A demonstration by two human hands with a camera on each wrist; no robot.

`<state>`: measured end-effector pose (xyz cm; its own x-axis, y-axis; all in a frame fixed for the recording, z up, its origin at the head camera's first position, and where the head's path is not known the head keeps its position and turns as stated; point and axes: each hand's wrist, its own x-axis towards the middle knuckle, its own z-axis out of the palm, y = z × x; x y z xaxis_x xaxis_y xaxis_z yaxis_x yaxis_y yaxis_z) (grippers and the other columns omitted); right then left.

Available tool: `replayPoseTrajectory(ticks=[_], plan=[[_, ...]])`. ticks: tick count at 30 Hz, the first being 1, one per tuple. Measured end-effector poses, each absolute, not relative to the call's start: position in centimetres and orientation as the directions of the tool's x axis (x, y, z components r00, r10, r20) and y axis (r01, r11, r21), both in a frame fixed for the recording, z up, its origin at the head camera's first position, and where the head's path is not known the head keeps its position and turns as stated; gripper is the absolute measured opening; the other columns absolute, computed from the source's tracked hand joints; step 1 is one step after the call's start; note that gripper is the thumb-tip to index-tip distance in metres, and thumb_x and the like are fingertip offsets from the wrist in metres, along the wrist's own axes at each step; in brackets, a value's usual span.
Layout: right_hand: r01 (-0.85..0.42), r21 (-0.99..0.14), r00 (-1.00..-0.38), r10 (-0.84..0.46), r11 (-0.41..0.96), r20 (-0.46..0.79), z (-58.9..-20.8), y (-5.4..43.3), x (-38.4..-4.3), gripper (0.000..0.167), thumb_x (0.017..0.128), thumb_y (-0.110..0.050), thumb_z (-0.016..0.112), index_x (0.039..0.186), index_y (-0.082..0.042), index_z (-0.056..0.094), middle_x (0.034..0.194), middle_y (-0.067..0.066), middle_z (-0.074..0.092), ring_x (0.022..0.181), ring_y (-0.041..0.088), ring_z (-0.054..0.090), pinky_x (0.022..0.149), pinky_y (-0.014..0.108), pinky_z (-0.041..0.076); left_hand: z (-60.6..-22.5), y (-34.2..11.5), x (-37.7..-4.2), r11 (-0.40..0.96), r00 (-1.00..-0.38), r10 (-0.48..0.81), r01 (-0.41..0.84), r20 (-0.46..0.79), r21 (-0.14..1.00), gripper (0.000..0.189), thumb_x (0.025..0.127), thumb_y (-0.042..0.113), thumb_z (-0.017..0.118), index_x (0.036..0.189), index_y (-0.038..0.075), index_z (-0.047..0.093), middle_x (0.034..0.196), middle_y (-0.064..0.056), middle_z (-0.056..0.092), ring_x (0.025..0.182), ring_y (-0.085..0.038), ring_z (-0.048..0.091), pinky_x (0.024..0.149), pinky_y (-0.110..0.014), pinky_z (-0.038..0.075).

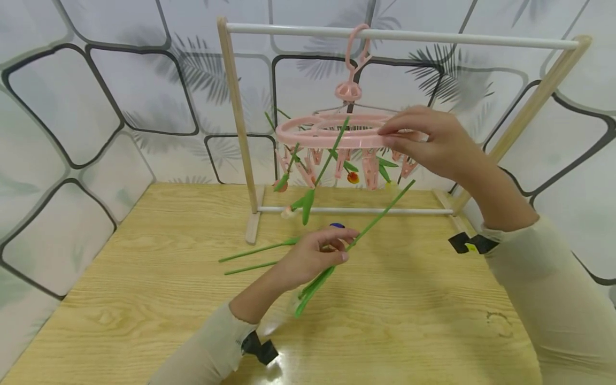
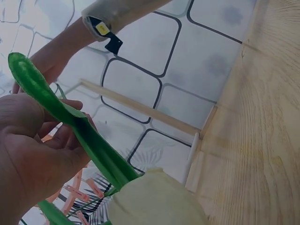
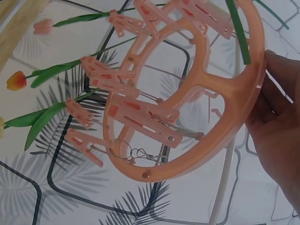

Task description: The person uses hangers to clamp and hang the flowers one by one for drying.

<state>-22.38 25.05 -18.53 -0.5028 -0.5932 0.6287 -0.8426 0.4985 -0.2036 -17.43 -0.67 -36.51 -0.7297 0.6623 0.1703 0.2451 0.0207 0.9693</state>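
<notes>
Just below the pink hanger (image 1: pixel 317 141): one pale tulip (image 1: pixel 315 286) in hand.
The left hand (image 1: pixel 310 255) pinches its stem between thumb and fingers; the right hand (image 1: pixel 435 141) grips the hanger's rim, thumb and fingertips. An uneven pull there could tilt it, jarring clipped tulips (image 1: pixel 308 206) loose.

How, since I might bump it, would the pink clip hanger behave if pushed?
The pink clip hanger would probably swing, hanging by one hook from the white rail. Its hard-looking ring likely stays stiff. The clips dangle from thin links, so may jiggle.
</notes>
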Motion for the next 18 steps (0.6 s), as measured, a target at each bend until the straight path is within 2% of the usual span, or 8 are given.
replayPoseTrajectory(ticks=[3, 5, 8, 11, 15, 18], plan=[[-0.853, -0.185, -0.489, -0.623, 0.489, 0.610, -18.2, 24.1, -22.2, 0.027, 0.088, 0.009, 0.071, 0.113, 0.000, 0.075, 0.112, 0.001, 0.072, 0.102, 0.002, 0.058, 0.082, 0.013, 0.046, -36.5, -0.6, -17.4, 0.043, -0.732, 0.661, 0.258, 0.166, 0.965, 0.042, 0.100, 0.008, 0.062, 0.142, 0.014, 0.059, 0.133, -0.011, 0.059, 0.108, -0.015, 0.059, 0.086, -0.028, 0.054], [-0.847, -0.196, -0.505, -0.629, 0.495, 0.591, -18.1, 23.5, -22.1, 0.027, 0.089, 0.008, 0.070, 0.115, -0.002, 0.075, 0.114, 0.006, 0.072, 0.106, 0.002, 0.058, 0.084, 0.011, 0.047, -36.6, -0.5, -17.5, 0.054, -0.733, 0.659, 0.269, 0.168, 0.962, 0.042, 0.100, 0.007, 0.062, 0.142, 0.014, 0.059, 0.133, -0.012, 0.059, 0.108, -0.016, 0.059, 0.086, -0.028, 0.054], [-0.841, -0.202, -0.517, -0.638, 0.501, 0.570, -18.1, 22.6, -22.0, 0.027, 0.092, 0.005, 0.069, 0.117, -0.004, 0.074, 0.116, 0.004, 0.071, 0.110, 0.005, 0.058, 0.087, 0.010, 0.048, -36.7, -0.5, -17.5, 0.060, -0.735, 0.656, 0.278, 0.172, 0.959, 0.042, 0.100, 0.007, 0.062, 0.142, 0.014, 0.058, 0.133, -0.012, 0.059, 0.107, -0.016, 0.059, 0.088, -0.028, 0.054], [-0.852, -0.161, -0.493, -0.660, 0.498, 0.567, -18.1, 21.7, -22.1, 0.027, 0.093, 0.002, 0.069, 0.119, -0.005, 0.074, 0.119, 0.005, 0.071, 0.111, 0.010, 0.060, 0.090, 0.010, 0.048, -36.6, -0.5, -17.5, 0.059, -0.733, 0.656, 0.287, 0.180, 0.956, 0.043, 0.100, 0.007, 0.062, 0.142, 0.014, 0.058, 0.132, -0.010, 0.059, 0.107, -0.016, 0.059, 0.089, -0.029, 0.054], [-0.863, -0.097, -0.453, -0.675, 0.496, 0.583, -18.2, 20.6, -22.4, 0.026, 0.094, 0.000, 0.068, 0.120, -0.003, 0.073, 0.120, 0.009, 0.071, 0.102, 0.017, 0.063, 0.080, 0.016, 0.047, -36.6, -0.5, -17.5, 0.052, -0.727, 0.660, 0.297, 0.191, 0.953, 0.043, 0.100, 0.007, 0.062, 0.142, 0.014, 0.058, 0.131, -0.009, 0.059, 0.107, -0.016, 0.060, 0.088, -0.029, 0.054], [-0.850, -0.101, -0.472, -0.663, 0.517, 0.581, -18.3, 19.9, -22.4, 0.025, 0.095, -0.003, 0.068, 0.120, -0.004, 0.073, 0.121, 0.010, 0.070, 0.104, 0.021, 0.065, 0.076, 0.024, 0.047, -36.5, -0.5, -17.5, 0.051, -0.724, 0.664, 0.294, 0.187, 0.954, 0.042, 0.100, 0.008, 0.062, 0.142, 0.015, 0.058, 0.131, -0.011, 0.059, 0.107, -0.017, 0.060, 0.087, -0.029, 0.054]])
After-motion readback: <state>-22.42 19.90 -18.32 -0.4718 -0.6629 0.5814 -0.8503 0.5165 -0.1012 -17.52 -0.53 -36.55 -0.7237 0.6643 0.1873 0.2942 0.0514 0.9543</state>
